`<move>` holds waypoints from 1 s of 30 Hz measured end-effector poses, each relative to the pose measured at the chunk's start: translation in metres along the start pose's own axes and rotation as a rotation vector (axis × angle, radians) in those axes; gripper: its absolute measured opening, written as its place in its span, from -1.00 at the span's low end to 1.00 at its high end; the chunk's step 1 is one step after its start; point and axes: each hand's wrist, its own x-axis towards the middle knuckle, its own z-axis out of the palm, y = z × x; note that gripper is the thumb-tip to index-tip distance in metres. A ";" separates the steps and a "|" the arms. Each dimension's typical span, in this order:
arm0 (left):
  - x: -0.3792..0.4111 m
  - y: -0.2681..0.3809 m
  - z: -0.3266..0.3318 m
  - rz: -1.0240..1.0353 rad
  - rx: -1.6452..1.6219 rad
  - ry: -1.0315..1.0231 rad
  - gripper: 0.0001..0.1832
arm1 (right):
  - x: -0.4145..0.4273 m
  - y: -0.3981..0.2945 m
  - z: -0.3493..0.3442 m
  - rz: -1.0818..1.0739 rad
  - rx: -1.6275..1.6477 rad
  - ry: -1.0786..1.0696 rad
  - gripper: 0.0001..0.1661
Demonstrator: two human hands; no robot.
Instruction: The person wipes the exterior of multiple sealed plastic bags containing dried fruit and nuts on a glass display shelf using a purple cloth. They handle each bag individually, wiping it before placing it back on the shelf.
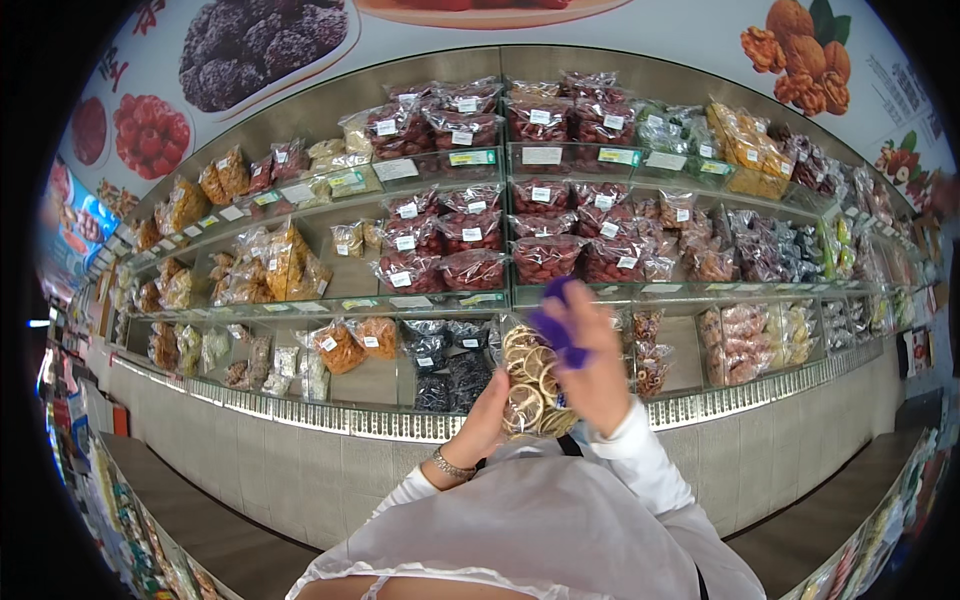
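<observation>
A clear plastic bag of dried lemon slices [523, 405] is upright before my chest, in front of the lowest shelf. My left hand [484, 420], with a metal bracelet at its wrist, grips the bag's left side. In my right hand [592, 360] is a purple cloth [555, 319], raised at the bag's upper right; the hand and cloth are blurred by motion. Whether the cloth touches the bag I cannot tell. Bags of dark dried goods [433, 360] lie in the compartment just left of the bag.
Tiered shelves with glass dividers and a glass front edge [555, 298] curve across the view. They hold bagged red dates [547, 259], orange dried goods [341, 349] and pale pink bags [739, 337]. A perforated metal strip [390, 426] runs along the lowest shelf's front.
</observation>
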 end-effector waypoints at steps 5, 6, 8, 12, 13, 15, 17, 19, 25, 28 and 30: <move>0.006 -0.001 0.006 0.103 -0.363 0.282 -0.46 | -0.021 -0.023 0.027 -0.306 -0.174 -0.362 -0.21; 0.001 0.005 -0.015 0.045 -0.405 0.029 -0.41 | -0.027 -0.031 0.028 -0.405 -0.093 -0.390 -0.20; 0.010 0.019 -0.017 -0.049 -0.398 -0.120 -0.28 | -0.043 -0.027 0.028 -0.496 -0.097 -0.406 -0.25; 0.010 0.017 0.007 0.070 -0.212 0.005 -0.28 | -0.046 -0.016 0.015 -0.534 -0.034 -0.449 -0.35; 0.009 0.013 -0.001 0.022 -0.251 -0.057 -0.31 | -0.047 -0.014 0.014 -0.519 0.009 -0.444 -0.38; 0.008 0.005 -0.009 -0.021 -0.238 -0.099 -0.37 | -0.045 -0.010 0.016 -0.497 0.091 -0.431 -0.43; 0.008 -0.001 -0.012 -0.009 -0.133 -0.056 -0.43 | -0.040 -0.010 0.010 -0.515 0.250 -0.396 -0.64; 0.009 0.010 0.007 0.033 -0.210 -0.001 -0.52 | -0.046 0.000 0.009 -0.524 0.419 -0.428 -0.66; 0.019 0.016 -0.010 0.034 -0.185 -0.034 -0.53 | -0.064 -0.013 -0.021 0.493 0.844 0.320 -0.56; 0.018 0.012 -0.002 -0.025 -0.256 -0.045 -0.48 | -0.034 -0.011 -0.021 0.223 0.588 0.428 -0.40; 0.020 0.006 0.006 -0.074 -0.295 -0.042 -0.42 | -0.029 0.002 0.003 0.201 0.546 0.077 -0.28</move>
